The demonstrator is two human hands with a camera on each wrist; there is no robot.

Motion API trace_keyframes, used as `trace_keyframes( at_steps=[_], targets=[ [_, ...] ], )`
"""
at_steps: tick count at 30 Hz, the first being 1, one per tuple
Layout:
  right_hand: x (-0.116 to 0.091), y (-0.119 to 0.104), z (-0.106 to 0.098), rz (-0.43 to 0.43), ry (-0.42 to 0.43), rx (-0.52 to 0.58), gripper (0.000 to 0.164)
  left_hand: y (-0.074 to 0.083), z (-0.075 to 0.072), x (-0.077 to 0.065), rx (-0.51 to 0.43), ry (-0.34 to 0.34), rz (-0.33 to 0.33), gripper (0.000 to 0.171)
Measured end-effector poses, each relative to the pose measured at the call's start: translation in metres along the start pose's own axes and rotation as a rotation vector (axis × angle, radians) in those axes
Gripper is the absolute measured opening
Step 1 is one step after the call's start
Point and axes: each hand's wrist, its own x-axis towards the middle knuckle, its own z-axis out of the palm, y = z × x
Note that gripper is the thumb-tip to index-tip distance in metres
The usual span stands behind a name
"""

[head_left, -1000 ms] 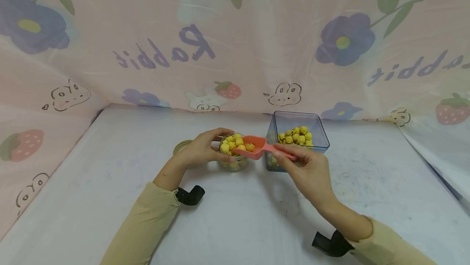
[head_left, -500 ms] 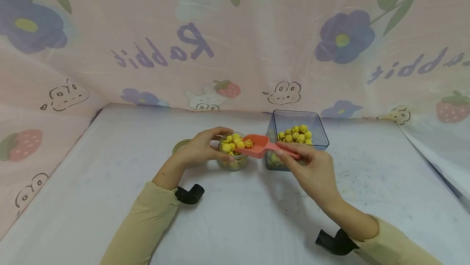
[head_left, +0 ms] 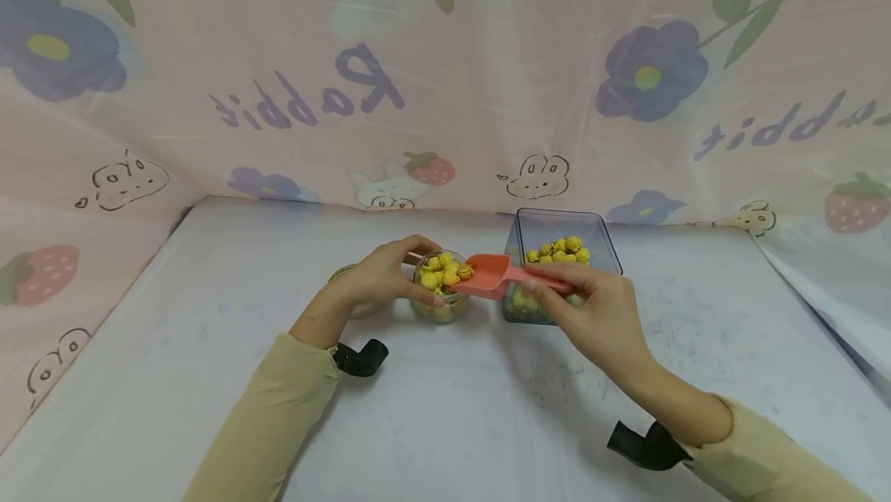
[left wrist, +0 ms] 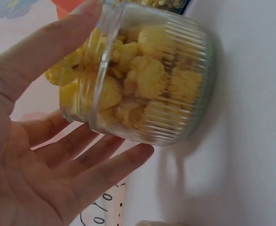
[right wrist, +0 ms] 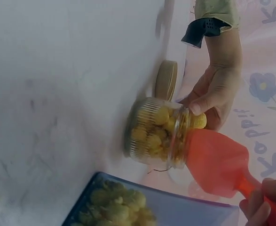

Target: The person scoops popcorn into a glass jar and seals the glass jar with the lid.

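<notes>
My left hand (head_left: 379, 278) holds a small ribbed glass jar (left wrist: 175, 84) near its mouth, thumb on one side and fingers on the other. Yellow popcorn balls (head_left: 431, 279) fill the jar up to the rim. With my right hand (head_left: 602, 316) I grip the handle of a coral-red scoop (head_left: 489, 278). The scoop's front lip meets the jar's mouth, and one popcorn ball (head_left: 465, 271) sits right at that lip. Behind the scoop and right hand stands a clear bluish box (head_left: 602, 243), holding more popcorn (head_left: 559, 248); its near side is partly hidden.
A round gold-coloured lid (right wrist: 167, 80) lies on the white table (head_left: 431, 425) left of the jar, partly covered by the left hand in the head view. A patterned pink curtain (head_left: 473, 100) rises along the table's back edge.
The popcorn ball has shifted left from the scoop's pan to its lip at the jar. My right hand and forearm have moved slightly right. The left hand keeps the jar nearly in place.
</notes>
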Motion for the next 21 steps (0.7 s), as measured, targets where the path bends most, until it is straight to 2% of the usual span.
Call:
trace_keyframes(
  at_steps=[11, 21],
  targets=[
    [0.007, -0.006, -0.01, 0.013, -0.01, -0.005, 0.019, 0.002, -0.001, 0.006, 0.024, -0.037, -0.044, 0.074],
    [0.006, -0.006, -0.016, 0.027, -0.017, 0.009, 0.02, 0.003, -0.002, 0.005, 0.023, -0.032, -0.057, 0.073]
  ],
)
